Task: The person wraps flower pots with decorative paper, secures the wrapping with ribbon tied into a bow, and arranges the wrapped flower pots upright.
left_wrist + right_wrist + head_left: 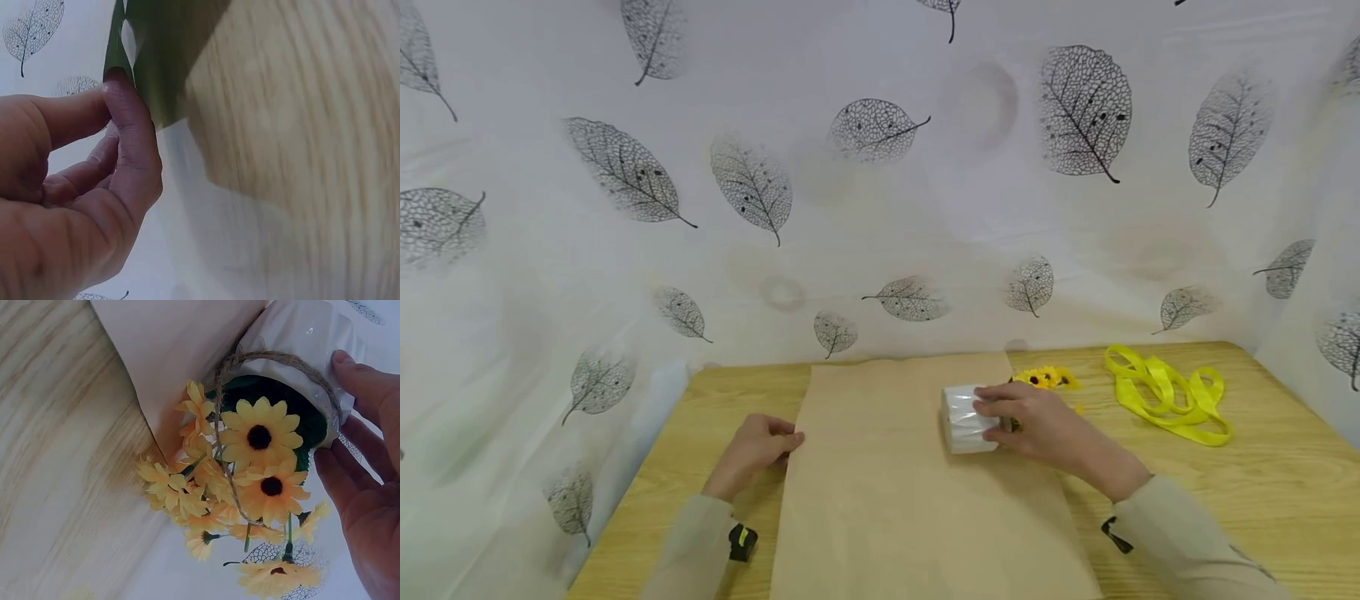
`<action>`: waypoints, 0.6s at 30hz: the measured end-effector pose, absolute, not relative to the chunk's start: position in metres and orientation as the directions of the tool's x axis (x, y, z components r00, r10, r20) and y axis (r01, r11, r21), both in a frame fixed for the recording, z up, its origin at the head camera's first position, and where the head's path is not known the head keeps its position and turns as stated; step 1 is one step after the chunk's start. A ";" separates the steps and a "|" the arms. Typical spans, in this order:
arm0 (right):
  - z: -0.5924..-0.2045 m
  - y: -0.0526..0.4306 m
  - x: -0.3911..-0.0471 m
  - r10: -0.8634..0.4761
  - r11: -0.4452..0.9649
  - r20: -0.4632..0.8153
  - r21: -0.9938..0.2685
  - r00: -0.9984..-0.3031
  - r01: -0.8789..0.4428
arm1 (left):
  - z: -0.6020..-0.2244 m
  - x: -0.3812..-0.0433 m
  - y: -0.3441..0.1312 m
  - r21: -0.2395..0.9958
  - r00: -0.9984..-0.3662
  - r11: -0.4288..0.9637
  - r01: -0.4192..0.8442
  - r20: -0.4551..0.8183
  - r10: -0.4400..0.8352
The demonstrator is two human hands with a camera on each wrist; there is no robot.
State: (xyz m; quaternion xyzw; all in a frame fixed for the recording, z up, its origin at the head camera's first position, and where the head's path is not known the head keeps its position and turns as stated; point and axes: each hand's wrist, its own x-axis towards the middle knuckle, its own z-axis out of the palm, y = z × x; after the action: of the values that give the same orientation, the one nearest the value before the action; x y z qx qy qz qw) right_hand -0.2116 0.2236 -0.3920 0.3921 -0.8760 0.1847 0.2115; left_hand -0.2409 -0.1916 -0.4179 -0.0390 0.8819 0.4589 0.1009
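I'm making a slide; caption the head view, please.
The right hand holds a white flowerpot on its side over brown paper while the left hand pinches the paper's edge.

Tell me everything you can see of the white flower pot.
The white pot is glossy, with a ribbed wall, perhaps ceramic. It is tipped on its side on or just above the brown paper, mouth to the right in the head view. Twine rings it near the rim, a loop hanging loose; yellow flowers with dark centres come out of the mouth. The right hand grips it.
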 end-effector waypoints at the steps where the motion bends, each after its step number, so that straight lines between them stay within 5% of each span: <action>1: -0.392 0.222 -0.212 -0.610 0.620 0.518 -0.158 -0.599 -0.769 | -0.417 -0.241 -0.193 0.804 -0.977 0.572 -0.163 -0.214 0.022; 18: -0.394 0.207 -0.216 -0.609 0.614 0.483 -0.214 -0.629 -0.760 | -0.387 -0.237 -0.211 0.886 -0.970 0.431 -0.174 -0.230 0.081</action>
State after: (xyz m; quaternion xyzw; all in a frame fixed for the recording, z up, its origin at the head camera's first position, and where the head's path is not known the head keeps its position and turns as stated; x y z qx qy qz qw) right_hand -0.2159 0.2072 -0.3944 0.3893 -0.8791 0.2035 0.1849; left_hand -0.2369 -0.2108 -0.3868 -0.0278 0.8372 0.5329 0.1196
